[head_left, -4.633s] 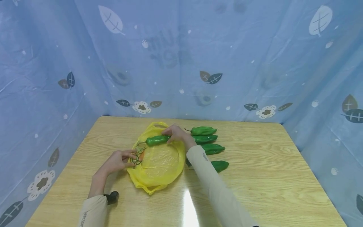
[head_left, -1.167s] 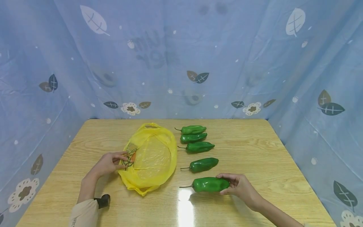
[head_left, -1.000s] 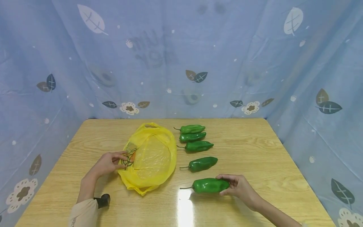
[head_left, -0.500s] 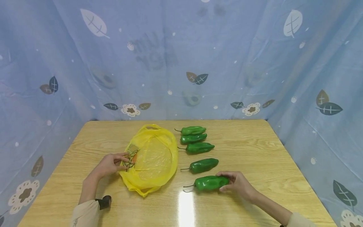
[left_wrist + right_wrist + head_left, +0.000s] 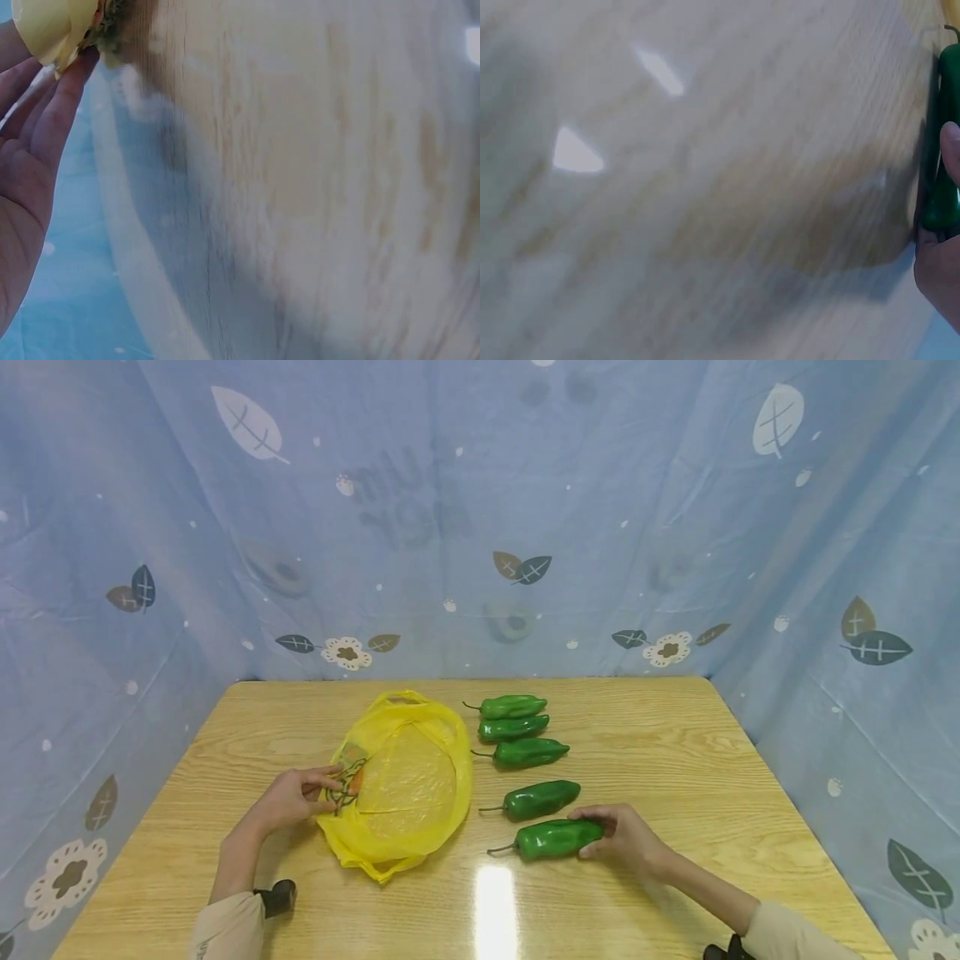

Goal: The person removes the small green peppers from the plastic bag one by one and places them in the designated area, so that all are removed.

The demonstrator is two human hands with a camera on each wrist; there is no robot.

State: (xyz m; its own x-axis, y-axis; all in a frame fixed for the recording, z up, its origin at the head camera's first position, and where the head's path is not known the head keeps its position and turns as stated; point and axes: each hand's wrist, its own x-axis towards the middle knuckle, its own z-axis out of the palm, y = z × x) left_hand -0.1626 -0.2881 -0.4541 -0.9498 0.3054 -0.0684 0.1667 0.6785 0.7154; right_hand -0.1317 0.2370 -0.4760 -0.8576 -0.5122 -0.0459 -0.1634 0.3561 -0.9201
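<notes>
A yellow plastic bag (image 5: 412,768) lies spread with its mouth open on the left half of the table, a printed orange and green patch at its left side. My left hand (image 5: 292,797) pinches the bag's left edge between thumb and fingers; the left wrist view shows the yellow film (image 5: 49,30) between them. At the right, my right hand (image 5: 626,837) grips the blunt end of a long green pepper (image 5: 551,839), its thin stem pointing left. The right wrist view shows the thumb (image 5: 951,146) across that pepper, close over the table.
Behind the held pepper, several more green peppers lie in a column, the nearest pepper (image 5: 540,799) just beyond it and the farthest pepper (image 5: 513,706) towards the back edge. A blue patterned curtain (image 5: 480,527) surrounds the wooden table (image 5: 675,760) at the back and sides.
My right hand has gone from over the bag to the front right, then brought the held pepper slightly back towards the column and lower. The left hand keeps its hold on the bag.
</notes>
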